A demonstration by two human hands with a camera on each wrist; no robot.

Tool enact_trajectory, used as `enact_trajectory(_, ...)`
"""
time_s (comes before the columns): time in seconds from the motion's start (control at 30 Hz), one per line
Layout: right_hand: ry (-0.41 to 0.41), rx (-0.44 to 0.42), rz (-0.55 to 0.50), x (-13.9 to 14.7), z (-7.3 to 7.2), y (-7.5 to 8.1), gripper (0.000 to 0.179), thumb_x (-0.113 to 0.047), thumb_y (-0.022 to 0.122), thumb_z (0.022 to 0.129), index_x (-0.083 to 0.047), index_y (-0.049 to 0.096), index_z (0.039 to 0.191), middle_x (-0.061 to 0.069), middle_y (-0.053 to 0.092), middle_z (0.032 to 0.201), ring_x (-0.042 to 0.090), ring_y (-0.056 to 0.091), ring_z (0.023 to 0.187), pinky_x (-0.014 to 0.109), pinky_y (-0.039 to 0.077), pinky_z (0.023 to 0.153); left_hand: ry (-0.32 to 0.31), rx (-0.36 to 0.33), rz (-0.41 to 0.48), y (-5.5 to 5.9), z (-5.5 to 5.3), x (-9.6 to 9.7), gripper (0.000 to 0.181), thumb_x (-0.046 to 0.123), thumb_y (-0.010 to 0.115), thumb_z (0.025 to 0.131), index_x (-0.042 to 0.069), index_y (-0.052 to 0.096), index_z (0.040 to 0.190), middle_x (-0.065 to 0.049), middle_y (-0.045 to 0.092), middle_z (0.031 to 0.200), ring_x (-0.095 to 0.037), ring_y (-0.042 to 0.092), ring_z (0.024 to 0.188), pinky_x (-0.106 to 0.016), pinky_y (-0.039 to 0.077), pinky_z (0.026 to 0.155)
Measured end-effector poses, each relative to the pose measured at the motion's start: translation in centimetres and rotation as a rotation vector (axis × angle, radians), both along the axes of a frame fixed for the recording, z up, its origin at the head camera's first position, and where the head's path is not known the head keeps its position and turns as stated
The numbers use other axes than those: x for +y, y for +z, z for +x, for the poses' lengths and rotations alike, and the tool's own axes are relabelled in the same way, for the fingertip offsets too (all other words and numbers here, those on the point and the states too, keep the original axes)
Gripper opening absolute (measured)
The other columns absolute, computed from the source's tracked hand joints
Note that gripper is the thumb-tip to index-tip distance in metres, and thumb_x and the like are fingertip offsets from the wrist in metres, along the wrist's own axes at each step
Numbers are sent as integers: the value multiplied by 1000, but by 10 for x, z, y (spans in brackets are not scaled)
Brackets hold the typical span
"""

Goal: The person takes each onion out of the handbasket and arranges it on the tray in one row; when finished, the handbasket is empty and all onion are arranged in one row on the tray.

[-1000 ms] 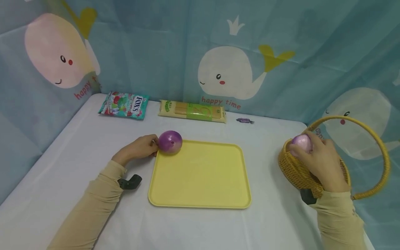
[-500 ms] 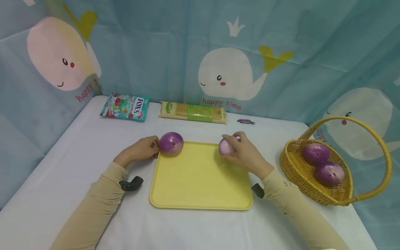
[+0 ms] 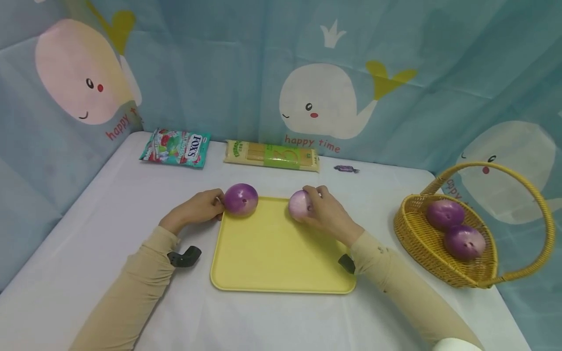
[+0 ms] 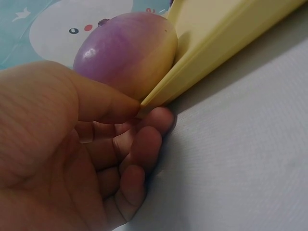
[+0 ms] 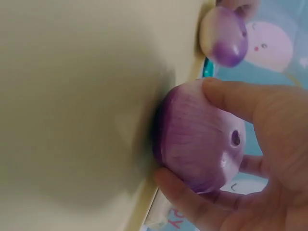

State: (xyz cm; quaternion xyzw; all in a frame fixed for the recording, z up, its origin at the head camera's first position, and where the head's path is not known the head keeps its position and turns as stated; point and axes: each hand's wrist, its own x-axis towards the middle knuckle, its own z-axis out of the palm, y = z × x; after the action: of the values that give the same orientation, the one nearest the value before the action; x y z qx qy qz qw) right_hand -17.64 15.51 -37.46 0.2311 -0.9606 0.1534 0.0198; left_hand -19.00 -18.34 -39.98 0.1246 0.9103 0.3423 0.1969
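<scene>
At the back left corner of the yellow tray (image 3: 281, 253), my left hand (image 3: 199, 210) pinches the rim between thumb and fingers, as the left wrist view shows. Just inside that corner sits a round purple onion (image 3: 241, 200), close to the thumb. My right hand (image 3: 327, 212) holds a paler purple onion (image 5: 199, 137) with thumb and fingers spread round its sides, over the tray's back edge. Whether its underside touches the tray cannot be told. Two more purple onions (image 3: 445, 215) lie in the wicker basket (image 3: 414, 239) on the right.
Along the back of the white table lie a teal candy bag (image 3: 175, 148), a yellow-green noodle packet (image 3: 272, 156) and a small purple wrapped candy (image 3: 346, 168). A blue whale-print curtain (image 3: 219, 73) hangs behind. The basket's tall handle (image 3: 546, 219) leans out to the right.
My right hand has carried an onion left, out of the basket and over the tray's back edge, uncovering two onions in the basket. The left hand keeps its place on the rim.
</scene>
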Motion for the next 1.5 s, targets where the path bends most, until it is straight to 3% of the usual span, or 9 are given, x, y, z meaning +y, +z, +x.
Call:
enact_trajectory(0.2, -8, -12, 39, -19, -6, 2, 74, -44, 76, 80, -7, 46, 137, 21, 55, 114, 29, 62, 86, 46, 56, 80, 5, 4, -7, -3, 0, -2, 26, 13, 47, 93, -1, 55, 114, -6, 65, 79, -16, 53, 72, -29, 43, 68)
enact_trajectory(0.47, 74, 37, 42, -43, -9, -2, 72, -40, 78, 79, -8, 47, 135, 19, 55, 112, 25, 59, 79, 40, 55, 73, 4, 6, 5, -3, 3, -2, 24, 13, 48, 92, 1, 55, 112, -5, 64, 78, -16, 52, 70, -29, 42, 67)
enact_trajectory(0.83, 99, 30, 13, -56, -9, -2, 73, -39, 78, 80, -8, 46, 137, 20, 56, 116, 28, 62, 87, 41, 55, 82, 1, 8, -3, -1, 2, -1, 25, 14, 47, 93, 1, 55, 112, -5, 63, 79, -16, 52, 71, -29, 42, 66)
enact_trajectory(1.13, 120, 27, 18, -64, -11, -2, 72, -39, 77, 81, -8, 45, 138, 19, 57, 117, 26, 62, 87, 40, 55, 81, -10, 19, -2, -2, 1, -1, 21, 10, 47, 90, 2, 55, 107, -4, 62, 78, -16, 51, 71, -29, 41, 67)
enact_trajectory(1.33, 69, -53, 21, -58, -10, 3, 80, -44, 75, 82, -12, 38, 146, 20, 53, 130, 32, 64, 102, 45, 54, 90, -1, 14, 0, -4, 2, -2, 22, 10, 47, 90, 2, 55, 108, -4, 62, 78, -16, 51, 72, -29, 41, 68)
enact_trajectory(1.5, -14, -56, -10, -18, -3, 19, 72, -45, 65, 90, -12, 38, 148, 19, 48, 139, 36, 63, 108, 52, 52, 90, 1, 2, -1, -4, 2, -1, 24, 11, 47, 90, 2, 55, 111, -4, 63, 79, -16, 52, 73, -29, 41, 68)
